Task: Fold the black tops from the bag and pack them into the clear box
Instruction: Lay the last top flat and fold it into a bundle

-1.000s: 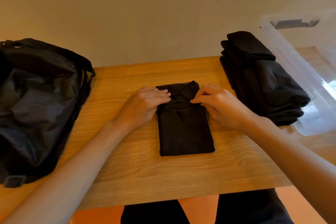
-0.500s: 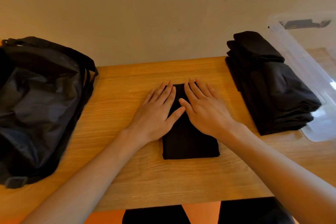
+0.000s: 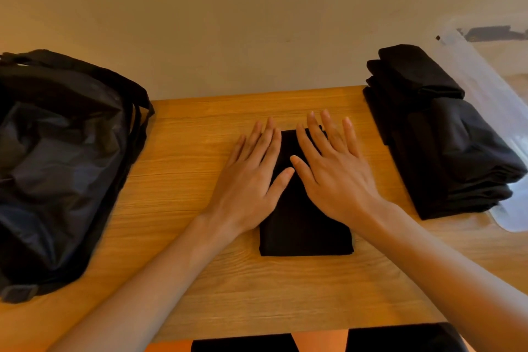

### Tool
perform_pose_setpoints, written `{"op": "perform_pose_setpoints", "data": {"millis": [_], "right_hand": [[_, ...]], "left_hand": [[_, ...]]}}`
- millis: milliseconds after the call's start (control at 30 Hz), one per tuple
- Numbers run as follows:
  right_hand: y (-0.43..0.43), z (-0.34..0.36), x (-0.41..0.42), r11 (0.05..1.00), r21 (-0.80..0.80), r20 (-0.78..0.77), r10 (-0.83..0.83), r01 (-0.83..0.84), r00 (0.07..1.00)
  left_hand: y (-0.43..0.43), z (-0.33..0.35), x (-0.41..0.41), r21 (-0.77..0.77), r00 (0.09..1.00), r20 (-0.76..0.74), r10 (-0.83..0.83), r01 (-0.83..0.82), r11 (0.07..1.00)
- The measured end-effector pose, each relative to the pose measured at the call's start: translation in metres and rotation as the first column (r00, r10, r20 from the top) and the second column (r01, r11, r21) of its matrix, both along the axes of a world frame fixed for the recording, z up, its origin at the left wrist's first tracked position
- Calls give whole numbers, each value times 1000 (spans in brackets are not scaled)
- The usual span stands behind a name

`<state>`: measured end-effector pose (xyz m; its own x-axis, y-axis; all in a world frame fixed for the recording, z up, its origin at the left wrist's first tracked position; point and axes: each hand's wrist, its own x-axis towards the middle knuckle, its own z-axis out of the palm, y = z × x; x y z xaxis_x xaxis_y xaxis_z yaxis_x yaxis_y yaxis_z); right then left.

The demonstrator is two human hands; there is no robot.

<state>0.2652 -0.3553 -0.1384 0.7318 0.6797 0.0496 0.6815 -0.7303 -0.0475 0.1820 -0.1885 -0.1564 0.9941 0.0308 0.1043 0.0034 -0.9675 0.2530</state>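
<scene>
A black top (image 3: pixel 304 233), folded into a small rectangle, lies in the middle of the wooden table (image 3: pixel 200 288). My left hand (image 3: pixel 251 177) and my right hand (image 3: pixel 334 171) rest flat on it, palms down with fingers spread, covering its far half. A stack of folded black tops (image 3: pixel 445 134) sits at the right, beside the clear box (image 3: pixel 485 86) at the far right edge. The black bag (image 3: pixel 57 163) slumps on the table at the left.
A plain wall rises just behind the table's far edge. Bare wood lies between the bag and my hands, and in front of the folded top. My lap shows below the table's near edge.
My hands went from pinching the top's upper edge to lying flat on the folded top. The fingers have spread a little wider since half a second ago.
</scene>
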Motion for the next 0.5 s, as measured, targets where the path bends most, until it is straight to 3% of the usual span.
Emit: {"op": "perform_pose_setpoints", "data": {"millis": [167,333,500], "right_hand": [[1,-8,10,1000,-21,-138,11,-14,990],[-6,-13,29,1000,18,-218,5,-2,976],[-32,-10,27,948,311,-277,24,66,961]], "left_hand": [[5,-5,5,-8,991,-111,75,-76,997],[17,-6,-2,-25,988,-124,92,-96,995],[20,9,-23,-296,994,-10,106,-104,950]]}}
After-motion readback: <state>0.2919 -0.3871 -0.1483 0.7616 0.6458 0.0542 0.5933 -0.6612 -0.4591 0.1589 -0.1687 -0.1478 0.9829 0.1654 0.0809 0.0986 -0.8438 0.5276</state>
